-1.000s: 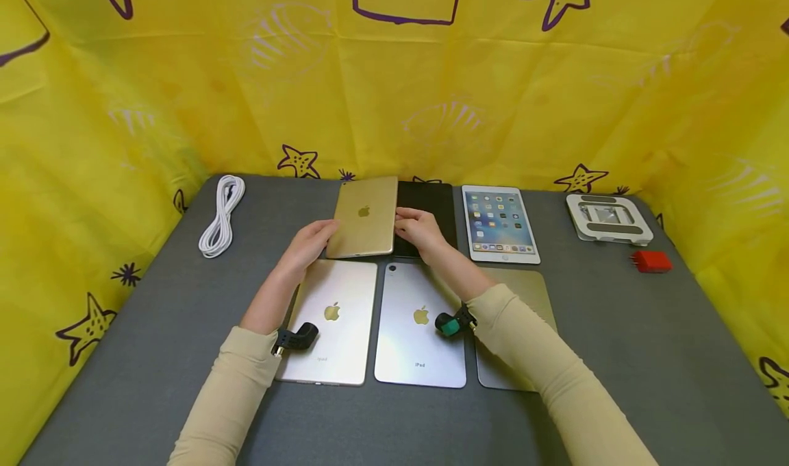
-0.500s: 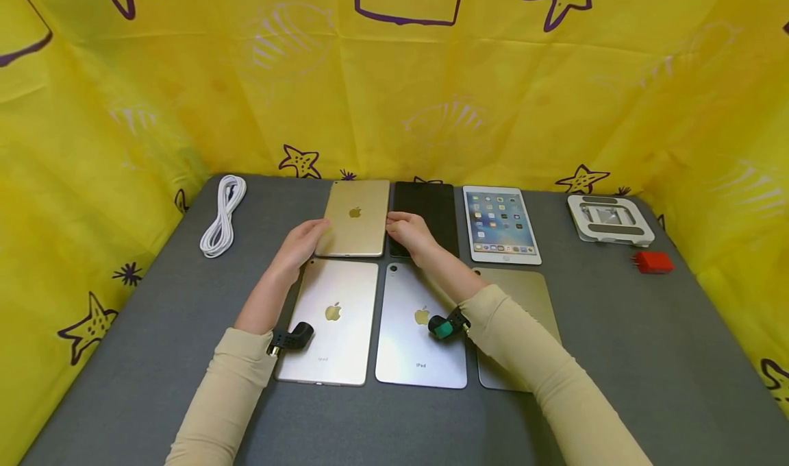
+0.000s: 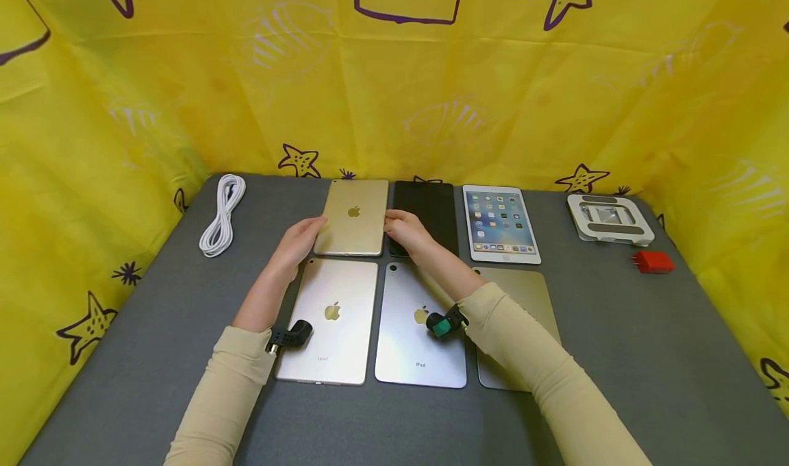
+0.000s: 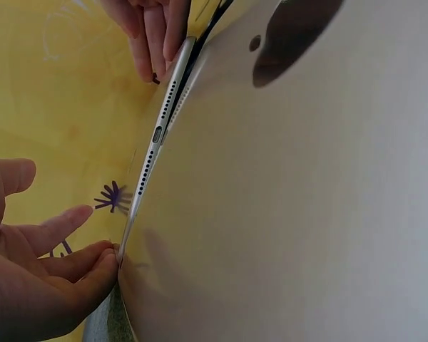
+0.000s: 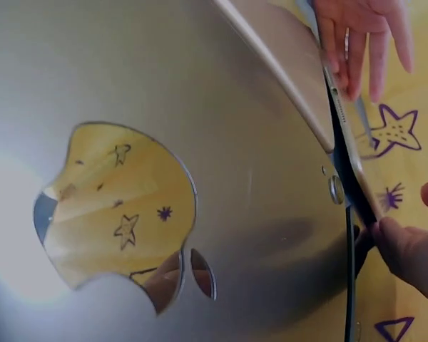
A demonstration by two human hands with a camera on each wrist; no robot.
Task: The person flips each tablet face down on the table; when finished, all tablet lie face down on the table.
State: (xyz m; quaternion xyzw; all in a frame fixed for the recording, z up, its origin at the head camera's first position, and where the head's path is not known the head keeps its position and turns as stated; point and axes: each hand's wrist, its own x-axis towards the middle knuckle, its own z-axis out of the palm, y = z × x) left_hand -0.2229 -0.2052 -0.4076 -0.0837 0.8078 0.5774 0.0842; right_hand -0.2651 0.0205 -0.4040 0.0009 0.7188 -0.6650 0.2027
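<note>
In the head view a gold tablet, back side up with a dark apple logo, lies in the far row, left. My left hand pinches its left edge; my right hand holds its right edge. In the left wrist view, fingertips of the left hand meet the tablet's edge, while other fingers stand away. The right wrist view has the right hand at the tablet's rim. A dark gap shows beneath; I cannot tell whether the tablet fully touches the table.
A black tablet and a lit white tablet continue the far row. Nearer lie a silver-gold tablet, a silver tablet and a grey-gold tablet. A white cable, folding stand and red charger lie outward.
The gold tablet, earlier tilted and overlapping the black one, has moved left and down beside it, both hands moving along. Over the last half second almost nothing moved.
</note>
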